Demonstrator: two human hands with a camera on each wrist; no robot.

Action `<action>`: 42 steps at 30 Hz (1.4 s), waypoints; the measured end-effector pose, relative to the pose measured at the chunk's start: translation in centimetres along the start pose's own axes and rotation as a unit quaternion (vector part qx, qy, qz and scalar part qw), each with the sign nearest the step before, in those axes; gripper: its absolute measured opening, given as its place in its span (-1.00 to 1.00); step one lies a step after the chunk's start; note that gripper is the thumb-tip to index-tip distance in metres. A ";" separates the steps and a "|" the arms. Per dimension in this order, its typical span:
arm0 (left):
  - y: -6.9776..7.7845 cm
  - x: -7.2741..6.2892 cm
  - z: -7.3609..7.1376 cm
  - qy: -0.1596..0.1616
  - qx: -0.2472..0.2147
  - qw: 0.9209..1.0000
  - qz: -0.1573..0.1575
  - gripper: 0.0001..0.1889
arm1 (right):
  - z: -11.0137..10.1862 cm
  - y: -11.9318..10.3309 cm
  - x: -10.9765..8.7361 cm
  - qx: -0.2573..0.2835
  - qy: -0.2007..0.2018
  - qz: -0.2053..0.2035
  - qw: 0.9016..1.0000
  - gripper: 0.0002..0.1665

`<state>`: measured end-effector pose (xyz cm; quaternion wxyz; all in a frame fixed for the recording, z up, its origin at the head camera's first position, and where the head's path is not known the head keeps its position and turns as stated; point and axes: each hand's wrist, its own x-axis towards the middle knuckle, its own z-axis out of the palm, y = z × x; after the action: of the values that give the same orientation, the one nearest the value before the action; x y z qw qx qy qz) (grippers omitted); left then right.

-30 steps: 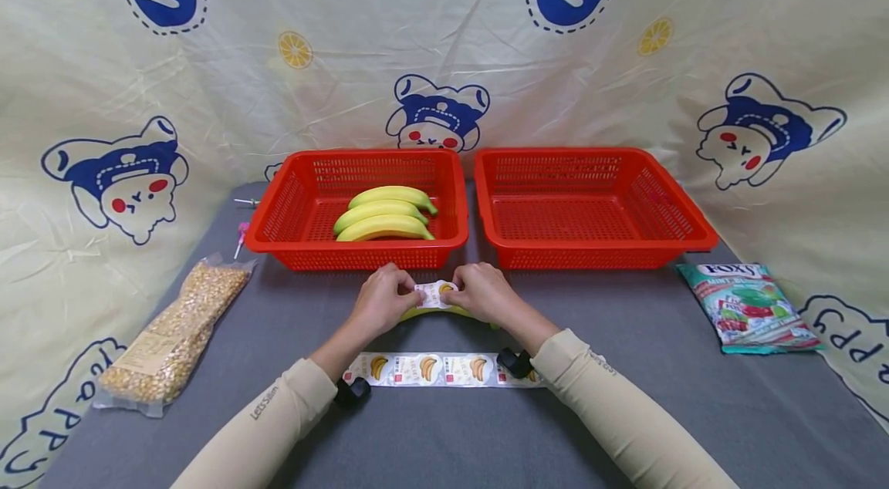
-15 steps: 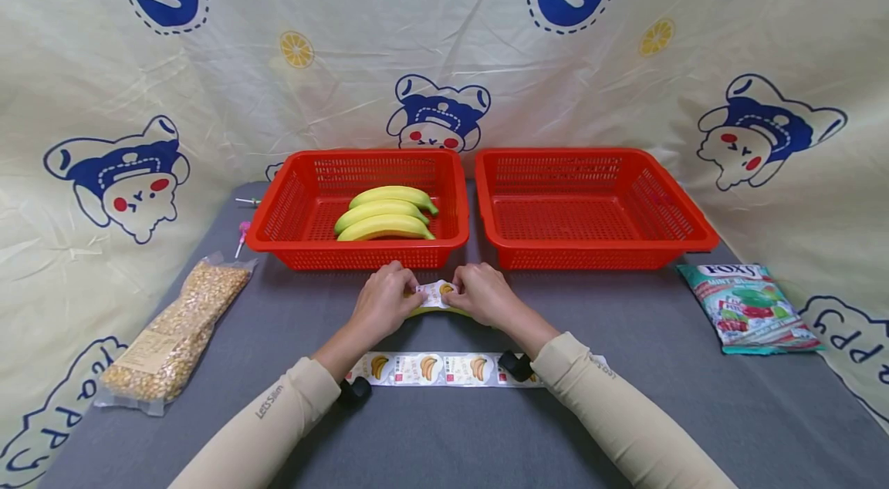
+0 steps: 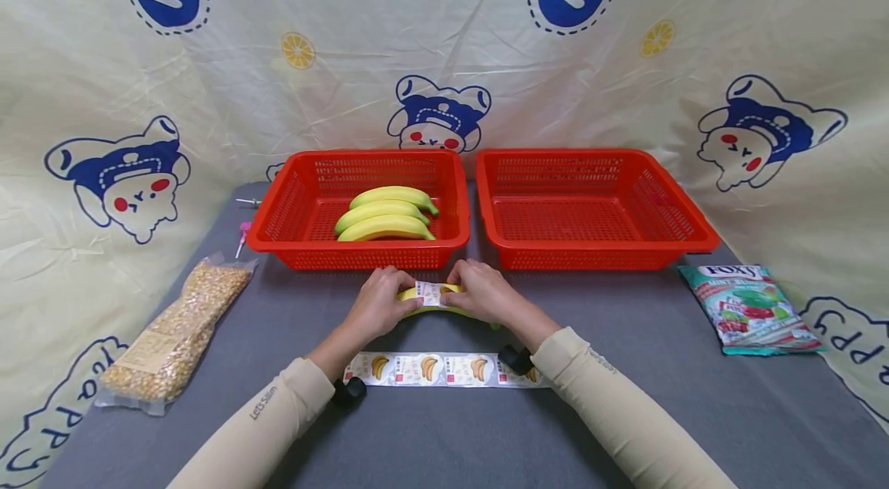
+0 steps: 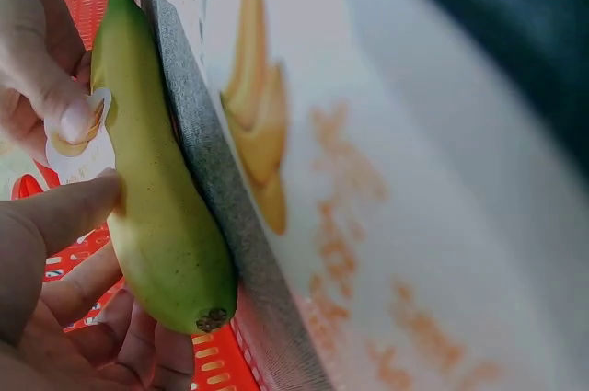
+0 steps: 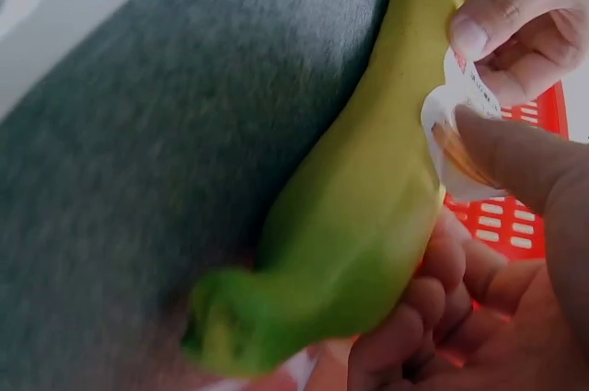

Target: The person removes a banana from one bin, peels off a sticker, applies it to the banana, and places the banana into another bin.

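Observation:
A yellow-green banana (image 3: 407, 294) lies crosswise on the grey cloth, between both hands. On its upper side sits a white sticker (image 3: 428, 294) with a printed banana picture. My left hand (image 3: 378, 304) grips the banana's left part; in the left wrist view its thumb presses at the sticker (image 4: 85, 159) edge and its fingers curl behind the banana (image 4: 156, 161). Gripping the other part is my right hand (image 3: 482, 294). The right wrist view has its thumb on the sticker (image 5: 479, 90) and its fingers curled under the banana (image 5: 359, 189).
A strip of banana stickers (image 3: 451, 370) lies nearer, partly under the wrists. Behind stand a red basket (image 3: 361, 246) with 3 bananas (image 3: 382, 214) and another red basket (image 3: 597, 244). A kernel bag (image 3: 174, 335) lies left, a candy bag (image 3: 750, 309) right, a pink lollipop (image 3: 244, 231) beside the left basket.
The sticker, earlier stretched between both hands' fingertips over the banana, now lies against the peel. The left hand has shifted slightly down and its fingers spread, with more of the banana showing.

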<state>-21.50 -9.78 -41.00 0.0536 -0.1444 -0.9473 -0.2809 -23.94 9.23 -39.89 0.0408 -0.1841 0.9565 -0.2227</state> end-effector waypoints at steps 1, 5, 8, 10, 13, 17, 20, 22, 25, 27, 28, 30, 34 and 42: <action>0.0 0.0 0.0 -0.001 -0.002 1.000 -0.002 -0.69 | 0.1 -0.1 0.1 -0.005 0.003 0.002 1.000 -0.65; 0.1 0.0 -0.1 -0.006 -0.003 1.000 -0.003 -0.69 | 0.2 -0.2 0.3 -0.019 0.004 0.014 1.000 -0.58; 0.1 -0.1 -0.1 -0.007 -0.004 1.000 -0.001 -0.69 | 0.1 -0.2 0.4 -0.020 -0.011 0.012 1.000 -0.60; 0.1 -0.1 -0.1 -0.007 -0.004 1.000 -0.002 -0.70 | -0.1 -0.1 0.5 -0.019 -0.025 0.009 0.999 -0.62; 0.2 -0.1 -0.2 -0.007 -0.003 1.000 -0.004 -0.69 | -0.2 -0.1 0.5 -0.015 -0.037 0.004 0.999 -0.63; 0.2 -0.2 -0.1 -0.011 0.000 1.000 -0.008 -0.69 | 0.0 -0.1 0.5 -0.021 -0.037 0.002 0.999 -0.59; 0.2 -0.2 -0.1 -0.014 0.004 1.000 -0.009 -0.69 | 0.2 0.0 0.5 -0.026 -0.036 0.001 0.999 -0.58; 0.2 -0.2 -0.1 -0.014 0.005 1.000 -0.009 -0.68 | 0.3 0.0 0.5 -0.027 -0.036 -0.001 0.999 -0.58; 0.4 -0.1 -0.1 -0.010 0.016 1.000 -0.009 -0.68 | 0.3 0.1 0.5 -0.022 -0.034 -0.010 0.999 -0.59; 0.5 0.0 0.0 -0.012 0.027 1.000 -0.010 -0.65 | 0.3 0.3 0.5 -0.021 -0.031 -0.020 0.999 -0.60; 0.5 0.1 0.0 -0.013 0.035 0.999 -0.009 -0.64 | 0.3 0.3 0.4 -0.020 -0.029 -0.025 0.999 -0.60; 0.6 0.2 0.2 -0.017 0.050 0.999 -0.008 -0.61 | 0.3 0.4 0.4 -0.020 -0.027 -0.033 0.999 -0.60; 0.7 0.3 0.4 -0.018 0.059 0.998 -0.009 -0.58 | 0.3 0.6 0.4 -0.012 -0.029 -0.026 0.999 -0.59; 0.4 0.2 0.4 -0.022 0.044 0.999 -0.016 -0.58 | 0.0 1.3 0.7 0.060 -0.050 0.009 0.997 -0.64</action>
<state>-21.57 -9.13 -41.10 0.0347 -0.1331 -0.9620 -0.2360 -25.03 10.03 -40.45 0.1016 -0.1836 0.9397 -0.2700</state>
